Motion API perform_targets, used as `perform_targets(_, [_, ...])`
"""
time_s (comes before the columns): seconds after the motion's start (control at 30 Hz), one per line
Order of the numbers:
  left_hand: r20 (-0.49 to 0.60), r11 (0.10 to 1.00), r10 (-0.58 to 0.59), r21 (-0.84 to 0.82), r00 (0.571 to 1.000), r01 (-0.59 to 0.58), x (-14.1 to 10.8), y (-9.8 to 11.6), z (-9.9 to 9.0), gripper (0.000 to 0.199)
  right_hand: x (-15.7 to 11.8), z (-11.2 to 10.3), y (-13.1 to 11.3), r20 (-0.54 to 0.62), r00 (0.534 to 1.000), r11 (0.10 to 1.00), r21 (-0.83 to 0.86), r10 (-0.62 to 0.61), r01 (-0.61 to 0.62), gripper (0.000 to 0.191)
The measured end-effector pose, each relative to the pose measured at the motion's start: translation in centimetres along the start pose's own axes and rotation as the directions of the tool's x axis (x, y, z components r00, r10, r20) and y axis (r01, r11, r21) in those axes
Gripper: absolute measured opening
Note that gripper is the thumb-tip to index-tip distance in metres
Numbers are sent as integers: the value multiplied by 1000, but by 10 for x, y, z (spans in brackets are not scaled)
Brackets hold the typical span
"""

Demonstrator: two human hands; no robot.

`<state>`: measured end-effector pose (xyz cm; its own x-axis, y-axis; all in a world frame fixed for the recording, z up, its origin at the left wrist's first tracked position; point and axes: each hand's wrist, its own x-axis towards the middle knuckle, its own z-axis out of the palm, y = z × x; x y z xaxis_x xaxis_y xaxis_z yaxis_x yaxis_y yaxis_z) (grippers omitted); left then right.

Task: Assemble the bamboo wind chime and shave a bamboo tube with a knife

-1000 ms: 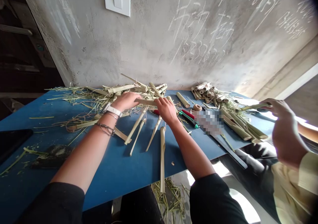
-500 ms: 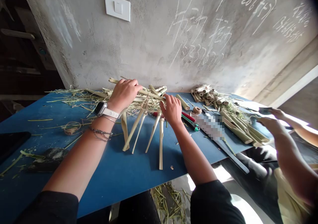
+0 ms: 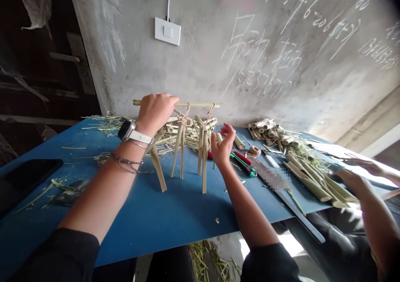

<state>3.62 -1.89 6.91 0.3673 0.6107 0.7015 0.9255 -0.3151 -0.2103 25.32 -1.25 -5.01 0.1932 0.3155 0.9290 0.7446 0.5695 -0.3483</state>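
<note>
My left hand [image 3: 158, 113], with a watch on its wrist, is closed around a thin bamboo stick [image 3: 200, 104] held level above the blue table. From the stick, several pale bamboo strips [image 3: 204, 161] hang in pairs, tied on with string [image 3: 186, 116]. One more strip [image 3: 158, 169] slants down below my left wrist, its top end hidden. My right hand [image 3: 223, 146] is off the stick, to the right of the hanging strips, fingers apart and curved. A loose pile of bamboo shavings and pieces [image 3: 170, 138] lies behind the strips.
Right of my right hand lie a green-and-black cutter [image 3: 243, 165], a twine ball [image 3: 254, 150] and a long blade [image 3: 296, 211]. Bamboo tubes [image 3: 309, 178] lie near a co-worker's hand [image 3: 353, 182]. A black phone [image 3: 31, 173] sits at left; the wall [image 3: 193, 73] rises behind.
My right hand has let go of the stick and drawn away, opening. The stick is now level rather than slanting, with the strips hanging more upright. My view has shifted left.
</note>
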Motion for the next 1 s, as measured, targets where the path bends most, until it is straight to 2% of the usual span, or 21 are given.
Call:
perform_targets(0.03, [19,1000,4,26,1000,-4,2,0,-4,32,2,-3,-11,-7,999,999,-11,-54,54,26])
perform_targets(0.1, [41,996,34,83,999,-37,7,0,-12,31,6,-6,-36,114,987,993,25,-114,111,15])
perform_targets(0.17, [42,990,55,128,998,-60,11,-1,-19,30,7,-2,-60,286,953,995,52,-96,85,17])
perform_targets(0.23, [48,988,56,144,997,-62,13,-2,-27,30,5,9,-77,350,936,1000,-2,-29,31,34])
perform_targets(0.3, [62,989,57,132,996,-64,12,-3,-35,30,0,23,-82,341,939,996,-82,50,-23,46])
perform_targets(0.4, [67,995,40,84,997,-45,8,-5,-49,30,-8,41,-78,403,896,978,-161,186,-131,34])
perform_targets(0.5, [59,999,10,45,998,-13,4,-8,-61,31,-14,45,-80,432,872,973,-135,229,-189,25])
perform_targets(0.6, [47,1000,-1,27,999,0,-1,-12,-70,30,-19,37,-96,426,873,963,17,237,-270,23])
perform_targets(0.73, [41,999,25,40,999,-27,-10,-22,-81,27,-34,12,-120,494,830,911,162,257,-379,24])
perform_targets(0.9, [6,997,-2,78,1000,2,-22,-33,-98,28,-75,-19,-140,652,716,838,224,251,-498,27])
perform_targets(1.0, [32,995,29,96,999,-32,-31,-34,-107,25,-92,-38,-149,706,659,793,235,258,-562,26])
